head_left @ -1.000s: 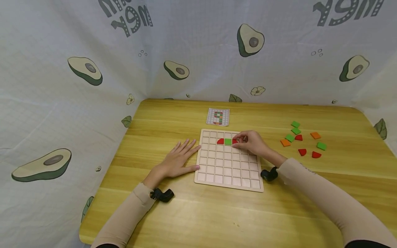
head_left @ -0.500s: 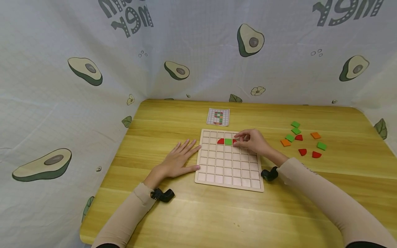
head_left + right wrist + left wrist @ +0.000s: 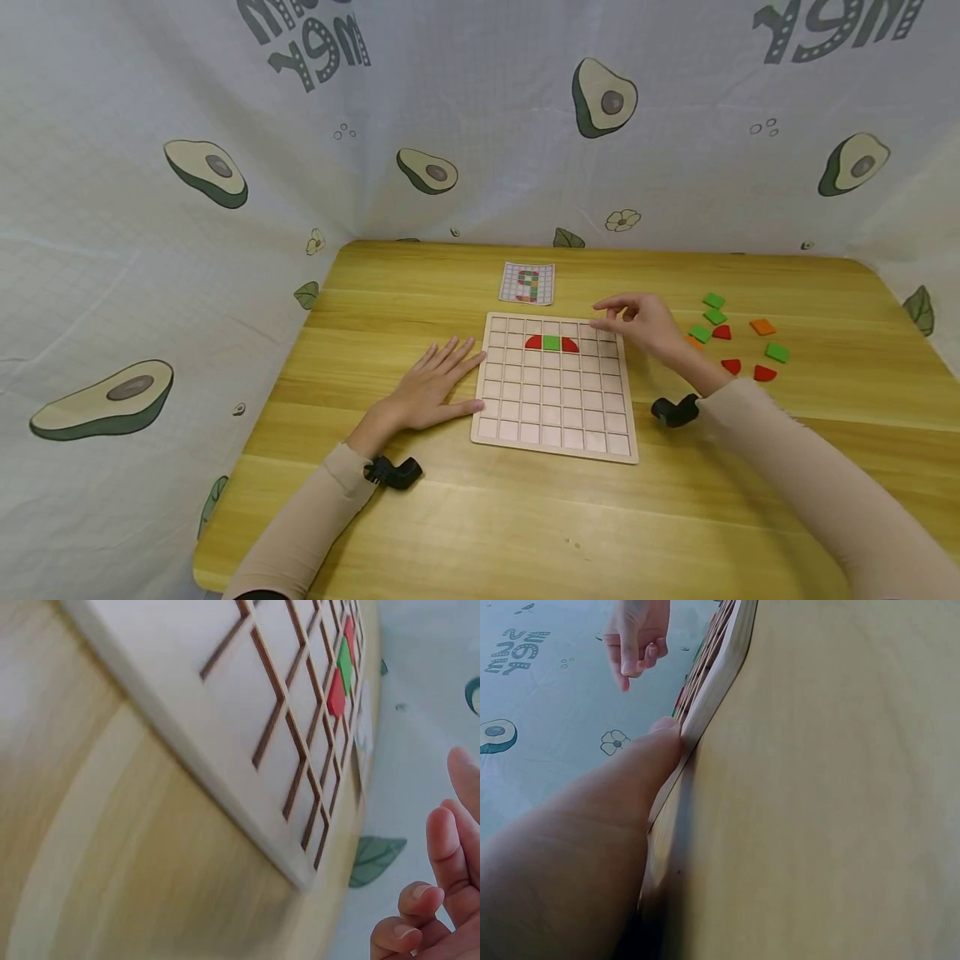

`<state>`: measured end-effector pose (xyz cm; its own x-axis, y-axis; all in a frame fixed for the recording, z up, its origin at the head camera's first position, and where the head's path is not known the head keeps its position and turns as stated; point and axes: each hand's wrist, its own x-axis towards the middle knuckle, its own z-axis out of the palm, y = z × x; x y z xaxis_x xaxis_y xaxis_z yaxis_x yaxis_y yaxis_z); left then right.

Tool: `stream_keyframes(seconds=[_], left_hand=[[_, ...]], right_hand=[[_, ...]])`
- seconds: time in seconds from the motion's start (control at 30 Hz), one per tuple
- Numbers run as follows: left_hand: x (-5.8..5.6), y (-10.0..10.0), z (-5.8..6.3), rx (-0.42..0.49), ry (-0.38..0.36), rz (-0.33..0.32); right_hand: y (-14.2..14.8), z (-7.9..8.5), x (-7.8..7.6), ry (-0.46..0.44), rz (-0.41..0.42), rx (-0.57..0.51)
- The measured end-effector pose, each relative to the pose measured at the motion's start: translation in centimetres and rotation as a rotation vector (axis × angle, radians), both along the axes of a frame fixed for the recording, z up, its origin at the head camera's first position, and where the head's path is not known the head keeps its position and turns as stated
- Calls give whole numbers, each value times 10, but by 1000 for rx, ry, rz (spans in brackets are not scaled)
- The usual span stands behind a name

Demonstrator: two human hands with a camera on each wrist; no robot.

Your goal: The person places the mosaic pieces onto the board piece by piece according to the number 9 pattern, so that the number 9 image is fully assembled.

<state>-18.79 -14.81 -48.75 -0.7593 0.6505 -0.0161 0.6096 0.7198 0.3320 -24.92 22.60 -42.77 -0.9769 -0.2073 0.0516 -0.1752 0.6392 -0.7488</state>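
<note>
Your left hand [image 3: 423, 387] has not moved: it lies spread on the wooden table [image 3: 480, 517] at the board's 9 o'clock, grasping nothing, its thumb touching the edge of the wooden grid board [image 3: 551, 398]. Beyond the board, near 12 o'clock, lies the pattern card [image 3: 510, 283], printed with a figure like a 9. In the board's second row from the far edge, three neighbouring cells are filled: the first red quarter-circle [image 3: 533, 342] toward 11 o'clock, the green square [image 3: 551, 342] at 12, and the second red quarter-circle [image 3: 570, 344] toward 1. The other cells you can see hold no piece. What has just changed is your right hand [image 3: 645, 325]: half a second ago its fingertips were at that second red quarter-circle; now they are over the board's 1 o'clock edge, released, with nothing visible between them, so that piece looks settled in its cell. Between 2 and 3 o'clock, off the board, lie the loose pieces: four green tiles [image 3: 777, 352], two orange tiles [image 3: 762, 327], one partly behind your wrist, and three red quarter-circles [image 3: 764, 373].
</note>
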Motion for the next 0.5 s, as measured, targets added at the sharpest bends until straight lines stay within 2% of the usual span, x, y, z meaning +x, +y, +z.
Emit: stream_keyframes(seconds=[0.17,0.5], left_hand=[[0,0,0,1,-5,0],[-1,-1,-3,-5,2,-1]], right_hand=[[23,1,3,19,-47,-18],[71,2,19,49,-139,-63]])
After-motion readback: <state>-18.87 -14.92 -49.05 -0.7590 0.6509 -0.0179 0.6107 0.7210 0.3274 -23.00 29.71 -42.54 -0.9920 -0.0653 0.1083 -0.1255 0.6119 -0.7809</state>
